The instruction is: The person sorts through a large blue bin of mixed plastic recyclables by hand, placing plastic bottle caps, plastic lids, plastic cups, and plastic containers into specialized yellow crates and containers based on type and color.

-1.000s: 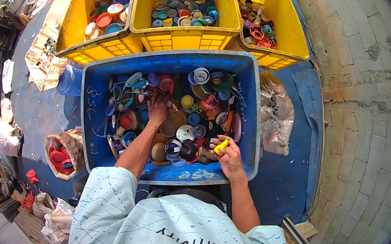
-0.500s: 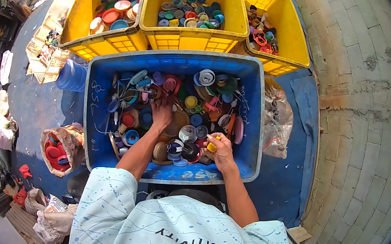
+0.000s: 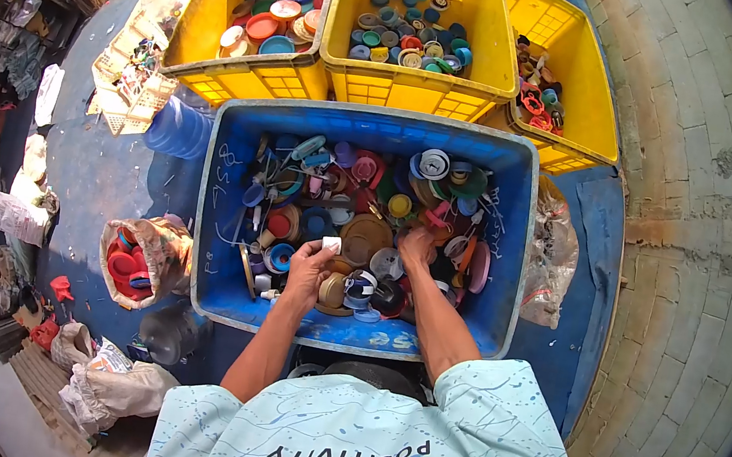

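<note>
A blue crate in front of me holds a heap of mixed plastic caps and lids. My left hand is above the near left part of the heap, its thumb and fingers closed on a small white cap. Farther right, my right hand reaches down into the heap, and its fingertips are hidden among the pieces. Between the hands lie a brown round lid and a clear lid. A yellow cap sits just beyond my right hand.
Beyond the blue crate stand three yellow crates with sorted caps and lids inside. A sack of red pieces and a large clear bottle are at the left. A plastic bag lies right of the crate, near a block wall.
My left hand has come out of the heap toward me with a white cap. My right hand has moved into the heap, and its yellow cap no longer shows. The view has shifted.
</note>
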Motion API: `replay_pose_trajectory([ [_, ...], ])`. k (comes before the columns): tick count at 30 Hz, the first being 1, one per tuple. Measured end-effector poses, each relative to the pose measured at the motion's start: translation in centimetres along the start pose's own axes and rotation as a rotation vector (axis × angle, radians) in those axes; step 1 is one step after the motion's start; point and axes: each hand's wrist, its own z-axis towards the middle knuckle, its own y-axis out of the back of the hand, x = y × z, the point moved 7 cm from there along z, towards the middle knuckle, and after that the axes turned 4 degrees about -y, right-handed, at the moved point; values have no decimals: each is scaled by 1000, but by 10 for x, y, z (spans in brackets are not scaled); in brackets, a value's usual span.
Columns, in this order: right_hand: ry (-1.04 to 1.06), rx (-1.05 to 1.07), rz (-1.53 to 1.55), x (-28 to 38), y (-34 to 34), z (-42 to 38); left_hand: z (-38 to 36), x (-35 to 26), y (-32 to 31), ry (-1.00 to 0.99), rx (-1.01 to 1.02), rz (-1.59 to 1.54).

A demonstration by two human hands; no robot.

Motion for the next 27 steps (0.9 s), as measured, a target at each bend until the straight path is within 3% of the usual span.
replay_pose_trajectory([
  [8, 102, -16, -224, -4, -28, 12, -21, 4, 30, -15, -16, -13],
  [11, 164, -28, -170, 3, -21, 8, -21, 1, 31, -20, -1, -33],
  [17, 71, -87, 261, 41, 48, -31, -25, -18, 14, -7, 166, -142],
  [20, -162, 114, 630, 46, 67, -59, -24, -16, 0, 30, 337, -146],
  [24, -121, 242, 977, 63, 91, -98, -31, -13, -29, 108, 568, -160],
  [27, -106, 236, 1029, 80, 110, -128, -48, -18, -52, 84, 679, -99],
])
